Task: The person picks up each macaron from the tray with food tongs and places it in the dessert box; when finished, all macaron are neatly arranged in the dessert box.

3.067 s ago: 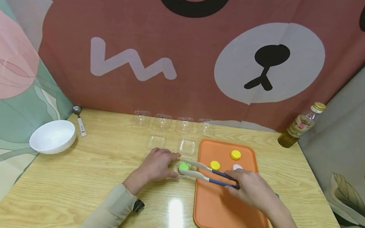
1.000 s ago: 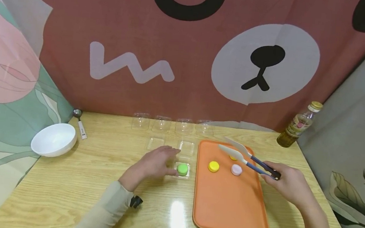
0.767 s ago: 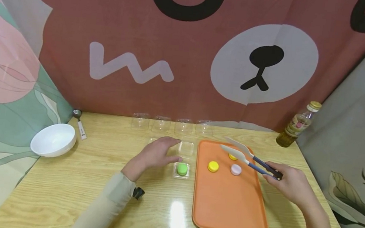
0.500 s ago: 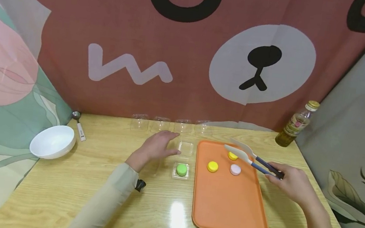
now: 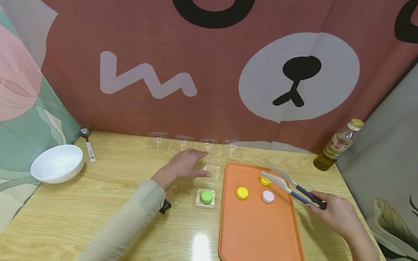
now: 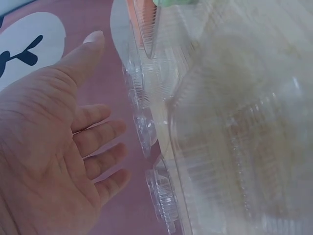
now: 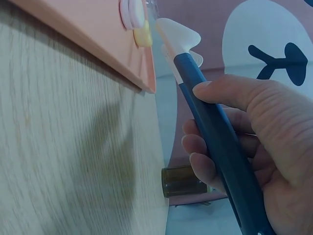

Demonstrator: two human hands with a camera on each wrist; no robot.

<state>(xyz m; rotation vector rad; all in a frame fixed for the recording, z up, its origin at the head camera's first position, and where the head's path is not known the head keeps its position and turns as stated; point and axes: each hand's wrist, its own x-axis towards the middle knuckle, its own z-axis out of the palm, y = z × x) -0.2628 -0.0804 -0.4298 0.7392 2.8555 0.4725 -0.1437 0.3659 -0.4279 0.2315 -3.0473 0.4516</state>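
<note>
My left hand [image 5: 182,167] hovers over the clear plastic boxes with loosely spread fingers and nothing in its grasp, as the left wrist view also shows. Just right of its fingers is a clear plastic box [image 5: 213,172]. Nearer me, a green macaron [image 5: 206,196] sits in another open clear box [image 5: 205,206]. My right hand [image 5: 338,218] grips tongs [image 5: 278,181] with blue handles and pale tips, held spread above the far right of the orange tray [image 5: 262,242]. On that tray lie a yellow macaron [image 5: 242,193], a lilac macaron [image 5: 268,196] and a second yellow macaron [image 5: 264,181], partly behind the tongs.
Several clear plastic lids [image 5: 159,141] line the table's back edge before the patterned cloth. A white bowl [image 5: 58,163] and a scoop [image 5: 90,151] stand at the far left. An oil bottle [image 5: 333,150] stands at the back right.
Earlier the tongs were at the green macaron in its box; they have since moved right, over the tray. My left hand has left that box and shifted toward the back.
</note>
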